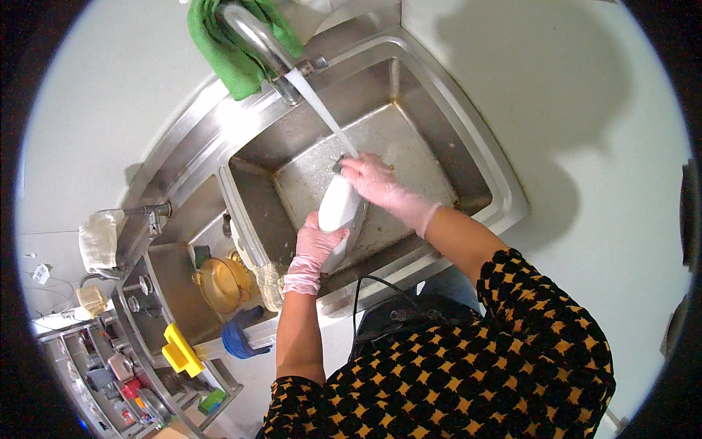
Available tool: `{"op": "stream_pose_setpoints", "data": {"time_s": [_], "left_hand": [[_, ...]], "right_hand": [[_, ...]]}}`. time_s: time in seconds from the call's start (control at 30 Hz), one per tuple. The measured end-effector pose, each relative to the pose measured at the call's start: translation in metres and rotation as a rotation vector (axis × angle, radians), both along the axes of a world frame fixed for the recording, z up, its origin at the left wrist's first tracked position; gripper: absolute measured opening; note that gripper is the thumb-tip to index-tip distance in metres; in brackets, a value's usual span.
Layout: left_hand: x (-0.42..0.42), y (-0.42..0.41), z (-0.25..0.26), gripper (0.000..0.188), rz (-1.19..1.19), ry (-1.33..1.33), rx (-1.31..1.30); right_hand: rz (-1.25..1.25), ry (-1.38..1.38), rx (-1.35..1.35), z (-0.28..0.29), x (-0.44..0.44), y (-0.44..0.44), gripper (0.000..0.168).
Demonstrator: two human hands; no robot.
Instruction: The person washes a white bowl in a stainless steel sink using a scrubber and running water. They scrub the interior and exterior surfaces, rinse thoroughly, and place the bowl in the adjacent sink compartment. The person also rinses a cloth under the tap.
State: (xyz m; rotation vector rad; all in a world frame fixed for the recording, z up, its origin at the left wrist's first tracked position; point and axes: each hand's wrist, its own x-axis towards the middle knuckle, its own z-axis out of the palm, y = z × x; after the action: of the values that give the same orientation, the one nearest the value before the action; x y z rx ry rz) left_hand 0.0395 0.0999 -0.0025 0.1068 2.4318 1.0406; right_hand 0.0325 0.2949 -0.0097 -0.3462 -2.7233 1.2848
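Note:
Water runs from a metal faucet (258, 33) into the right basin of a stainless steel sink (406, 126). My left hand (318, 244), in a pink translucent glove, grips the lower part of a white elongated object (337, 204), perhaps a dish or container, held tilted over the basin. My right hand (373, 176), gloved alike, is at its upper end, under the stream, with its fingers around a small dark item (340, 163), too blurred to name. The far side of the white object is hidden.
A green towel (241, 71) hangs over the faucet's base. In the left basin lies an amber glass bowl (222, 282). A beige cloth (270, 285) drapes the divider. A blue scrubber or cloth (238, 337) and a yellow plastic holder (181, 351) sit along the front edge.

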Motion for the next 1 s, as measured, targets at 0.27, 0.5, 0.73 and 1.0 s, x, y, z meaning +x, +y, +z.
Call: {"op": "stream_pose_setpoints", "data": {"time_s": [0.27, 0.5, 0.73, 1.0], "left_hand": [[-0.001, -0.007, 0.003, 0.05, 0.07, 0.052, 0.051], [-0.006, -0.021, -0.014, 0.047, 0.276, 0.037, 0.203], [-0.001, -0.004, -0.01, 0.047, 0.226, -0.006, 0.232], [0.016, 0.082, 0.028, 0.062, -0.131, -0.074, -0.08]], "right_hand": [[-0.124, -0.31, -0.59, -0.124, -0.054, 0.033, 0.04], [-0.174, -1.106, -0.668, -0.186, -0.016, -0.014, 0.047], [0.329, -0.67, -0.395, -0.107, 0.019, 0.024, 0.048], [-0.17, -0.715, -1.153, -0.016, 0.023, 0.041, 0.058]]}}
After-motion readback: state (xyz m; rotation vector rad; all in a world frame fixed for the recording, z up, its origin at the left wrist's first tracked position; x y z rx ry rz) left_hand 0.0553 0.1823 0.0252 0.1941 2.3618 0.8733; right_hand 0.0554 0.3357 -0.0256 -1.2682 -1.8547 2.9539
